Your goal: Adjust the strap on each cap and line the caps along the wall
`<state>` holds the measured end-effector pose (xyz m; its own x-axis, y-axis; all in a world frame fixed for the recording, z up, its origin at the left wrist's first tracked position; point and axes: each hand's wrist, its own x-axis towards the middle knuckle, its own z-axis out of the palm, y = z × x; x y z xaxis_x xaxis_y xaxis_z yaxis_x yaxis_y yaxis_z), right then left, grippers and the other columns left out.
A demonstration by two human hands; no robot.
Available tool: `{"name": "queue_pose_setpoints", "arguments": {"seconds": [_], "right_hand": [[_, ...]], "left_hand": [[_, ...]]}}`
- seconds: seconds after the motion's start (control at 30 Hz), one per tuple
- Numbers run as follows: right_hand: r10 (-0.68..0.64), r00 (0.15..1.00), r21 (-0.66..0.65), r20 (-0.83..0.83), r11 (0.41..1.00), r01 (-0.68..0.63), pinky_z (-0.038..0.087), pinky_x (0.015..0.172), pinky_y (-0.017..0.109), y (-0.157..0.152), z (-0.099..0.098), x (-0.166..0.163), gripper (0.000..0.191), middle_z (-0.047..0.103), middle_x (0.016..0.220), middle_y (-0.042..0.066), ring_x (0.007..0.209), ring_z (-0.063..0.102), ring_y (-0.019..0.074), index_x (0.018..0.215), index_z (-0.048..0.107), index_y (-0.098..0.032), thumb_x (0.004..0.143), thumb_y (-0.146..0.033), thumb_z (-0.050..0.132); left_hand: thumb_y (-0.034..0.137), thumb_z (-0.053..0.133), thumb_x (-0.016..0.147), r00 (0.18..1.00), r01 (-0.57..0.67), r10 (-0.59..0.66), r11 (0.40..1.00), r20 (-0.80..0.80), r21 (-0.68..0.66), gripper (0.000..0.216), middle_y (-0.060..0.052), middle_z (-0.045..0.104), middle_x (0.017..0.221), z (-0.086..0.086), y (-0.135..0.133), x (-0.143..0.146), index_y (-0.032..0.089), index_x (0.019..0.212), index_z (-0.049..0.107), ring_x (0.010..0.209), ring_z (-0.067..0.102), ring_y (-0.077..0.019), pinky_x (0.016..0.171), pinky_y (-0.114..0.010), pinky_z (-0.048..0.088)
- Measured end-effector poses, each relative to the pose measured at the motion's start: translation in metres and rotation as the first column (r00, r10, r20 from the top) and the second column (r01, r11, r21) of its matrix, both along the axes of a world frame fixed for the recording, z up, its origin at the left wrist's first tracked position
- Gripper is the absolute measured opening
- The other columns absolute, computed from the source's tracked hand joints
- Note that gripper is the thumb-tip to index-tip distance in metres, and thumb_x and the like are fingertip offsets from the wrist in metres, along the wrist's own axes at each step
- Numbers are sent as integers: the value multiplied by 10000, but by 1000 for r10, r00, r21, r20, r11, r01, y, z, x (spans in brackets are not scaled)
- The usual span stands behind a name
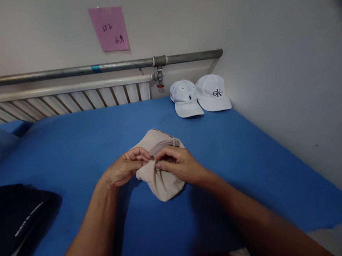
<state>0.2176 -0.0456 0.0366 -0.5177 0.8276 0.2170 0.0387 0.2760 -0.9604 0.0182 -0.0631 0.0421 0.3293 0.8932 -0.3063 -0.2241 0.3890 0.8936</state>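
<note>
Dim light, soft shadows on the blue surface (pixel 101 128), blurred right corners (upper nearly black)

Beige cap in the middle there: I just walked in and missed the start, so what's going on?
A person's left hand and right hand pinch the beige cap, fingertips close together; the exact spot they grip is partly hidden. Beyond, two white caps sit side by side on the blue surface. A dark cap lies at the near left.
</note>
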Motion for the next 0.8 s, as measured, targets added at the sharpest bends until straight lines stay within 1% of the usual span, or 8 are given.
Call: {"name": "queue_pose_setpoints", "arguments": {"seconds": [0.1, 0.2, 0.33, 0.43, 0.5, 0.67, 0.73, 0.8], "right_hand": [[3, 1000, -5, -20, 1000, -3, 472, 649, 252, 0, 0, -1, 86, 635, 753, -22, 692, 580, 110, 775, 663, -198, 737, -120, 657], [20, 1000, -23, -11, 1000, -20, 478, 653, 262, 0, -1, -1, 88, 636, 753, -20, 695, 585, 117, 764, 659, -196, 728, -115, 661], [18, 1000, -19, -22, 1000, -19, 478, 662, 269, 2, -2, -1, 79, 627, 759, -20, 700, 577, 118, 769, 656, -198, 731, -128, 664], [46, 997, -58, -58, 997, -49, 478, 672, 267, 3, 0, 0, 59, 622, 749, -22, 692, 572, 112, 774, 658, -195, 734, -157, 681], [57, 996, -98, -68, 993, -63, 479, 680, 268, 3, 2, 0, 57, 624, 752, -20, 695, 574, 112, 775, 659, -192, 732, -173, 691], [63, 995, -187, -78, 979, -77, 466, 684, 265, 5, 2, 0, 71, 625, 756, -24, 702, 571, 110, 780, 654, -192, 728, -192, 703], [79, 995, -206, -67, 974, -91, 458, 688, 263, 6, 3, 2, 73, 621, 751, -28, 699, 563, 106, 783, 650, -193, 734, -201, 705], [127, 991, -211, -33, 969, -131, 456, 728, 273, 8, 4, 6, 69, 630, 784, -24, 734, 569, 109, 827, 658, -197, 766, -215, 684]], "left_hand": [[173, 830, 562, 1000, 14, -14, 1000, -18, 13, 276, 18, 626, 649, 0, 0, 2, 151, 775, 656, 523, 522, -66, 506, -179, 381], [195, 831, 578, 995, 51, -49, 998, -90, 21, 272, 29, 597, 632, -4, -1, 2, 154, 770, 644, 529, 500, -64, 510, -180, 362], [305, 766, 686, 959, 114, -100, 993, -265, 39, 210, 47, 503, 550, -9, -1, 0, 144, 692, 632, 480, 401, -54, 479, -194, 290], [360, 719, 731, 948, 150, -130, 988, -290, 48, 231, 33, 518, 573, -9, -1, -1, 136, 703, 668, 503, 406, -63, 502, -207, 300], [366, 735, 705, 955, 128, -113, 991, -274, 39, 239, 24, 544, 589, -8, -1, 1, 133, 714, 681, 510, 421, -67, 511, -212, 310], [356, 786, 611, 966, 2, 4, 1000, -260, 24, 274, 29, 551, 569, -5, -1, 7, 133, 733, 681, 470, 412, -60, 485, -206, 292], [350, 774, 615, 965, 5, 3, 1000, -263, 30, 265, 34, 536, 557, -5, -1, 7, 133, 723, 668, 462, 400, -57, 481, -205, 286], [327, 748, 632, 960, 29, -17, 999, -279, 40, 230, 42, 518, 548, -4, -1, 6, 136, 721, 655, 460, 386, -56, 482, -207, 283]]}}
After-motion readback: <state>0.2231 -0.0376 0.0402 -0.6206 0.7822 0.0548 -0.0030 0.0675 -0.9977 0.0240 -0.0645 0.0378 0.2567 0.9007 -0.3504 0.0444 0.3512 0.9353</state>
